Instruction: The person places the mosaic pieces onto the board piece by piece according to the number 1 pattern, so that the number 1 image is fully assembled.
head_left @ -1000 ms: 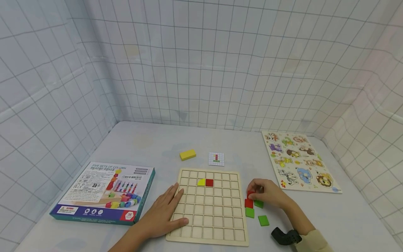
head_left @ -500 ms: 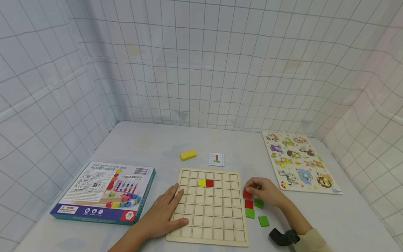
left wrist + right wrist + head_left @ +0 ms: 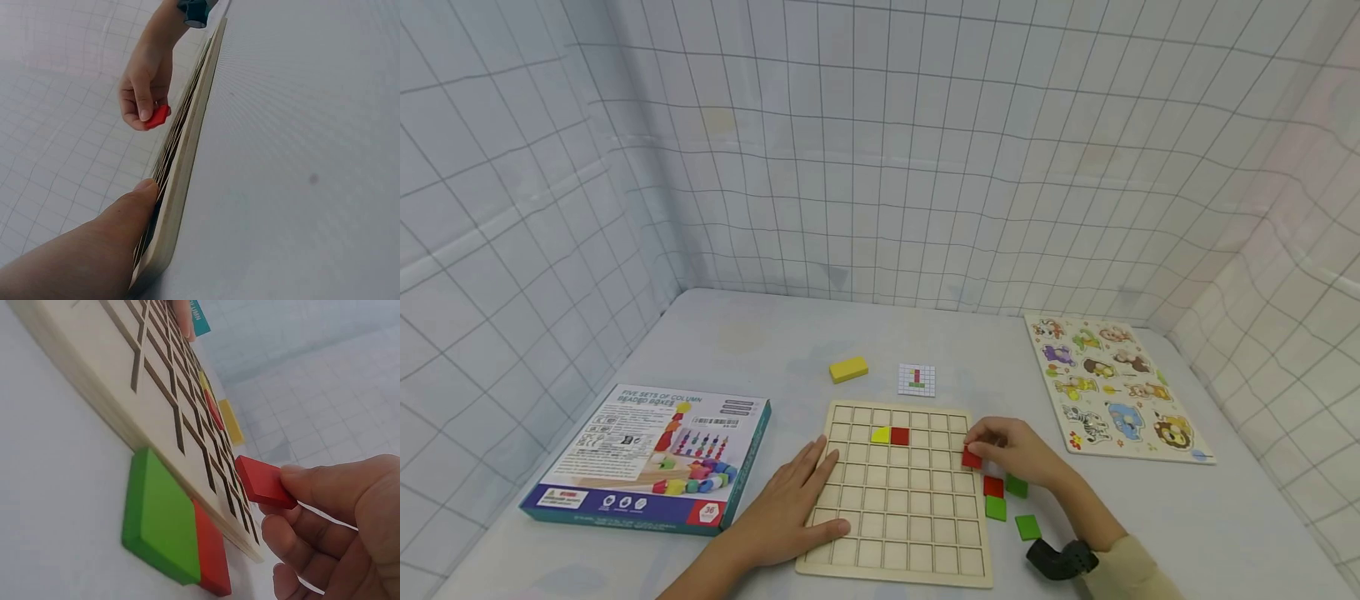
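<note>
My right hand (image 3: 1011, 450) pinches a red square tile (image 3: 265, 481) between thumb and fingers, over the right edge of the wooden grid board (image 3: 887, 527). In the left wrist view the same red tile (image 3: 157, 117) shows above the board's far part. My left hand (image 3: 786, 504) lies flat with straight fingers on the board's left edge, its thumb on the lower left squares. A yellow piece with a rounded corner (image 3: 882, 435) and a red tile (image 3: 899, 436) sit side by side in the board's second row. Beside the board's right edge lie another red tile (image 3: 993, 487) and several green tiles (image 3: 996, 508).
A small pattern card (image 3: 917, 380) and a yellow block (image 3: 848, 369) lie behind the board. To the left is a boxed bead toy (image 3: 647, 458); an animal puzzle board (image 3: 1112, 387) lies at the back right. Grid-patterned cloth (image 3: 910, 167) walls the table.
My right hand has lifted the red tile from beside the board and carried it left to over the board's right edge. The left hand has stayed put.
</note>
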The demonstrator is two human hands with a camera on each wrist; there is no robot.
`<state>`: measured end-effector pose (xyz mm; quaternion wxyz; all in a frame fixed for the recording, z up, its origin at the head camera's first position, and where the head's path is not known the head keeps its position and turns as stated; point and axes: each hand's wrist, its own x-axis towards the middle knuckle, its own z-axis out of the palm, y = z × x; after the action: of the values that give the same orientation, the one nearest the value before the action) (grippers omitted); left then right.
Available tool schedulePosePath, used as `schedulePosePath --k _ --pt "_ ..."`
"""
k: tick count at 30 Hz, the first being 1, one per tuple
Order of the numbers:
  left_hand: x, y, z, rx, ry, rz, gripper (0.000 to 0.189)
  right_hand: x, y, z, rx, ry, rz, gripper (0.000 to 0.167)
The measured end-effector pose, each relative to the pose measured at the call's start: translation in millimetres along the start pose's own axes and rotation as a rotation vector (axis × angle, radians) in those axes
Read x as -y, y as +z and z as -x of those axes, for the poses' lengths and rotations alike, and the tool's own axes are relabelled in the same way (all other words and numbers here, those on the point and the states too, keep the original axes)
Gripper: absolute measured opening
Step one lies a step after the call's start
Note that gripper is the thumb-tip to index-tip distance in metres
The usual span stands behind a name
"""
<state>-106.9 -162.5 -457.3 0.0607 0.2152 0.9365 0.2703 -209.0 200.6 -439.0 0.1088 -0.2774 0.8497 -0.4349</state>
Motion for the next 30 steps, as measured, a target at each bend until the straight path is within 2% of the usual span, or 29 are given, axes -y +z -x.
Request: schedulePosePath --k 7,13,30 --pt "-0.7 -0.4 0.2 0.004 -0.005 0.003 0.092 8.9 3.0 -7.4 -0.002 -0.015 0.037 0.008" --pt "-1.2 -0.4 0.4 0.004 -0.004 0.000 0.092 14.6 6.3 -12.2 0.013 -0.009 0.021 0.009" --pt "-0.9 0.0 -0.5 0.011 0.001 -0.004 0.092 23.8 24.3 -31.4 0.040 -0.060 0.014 0.009"
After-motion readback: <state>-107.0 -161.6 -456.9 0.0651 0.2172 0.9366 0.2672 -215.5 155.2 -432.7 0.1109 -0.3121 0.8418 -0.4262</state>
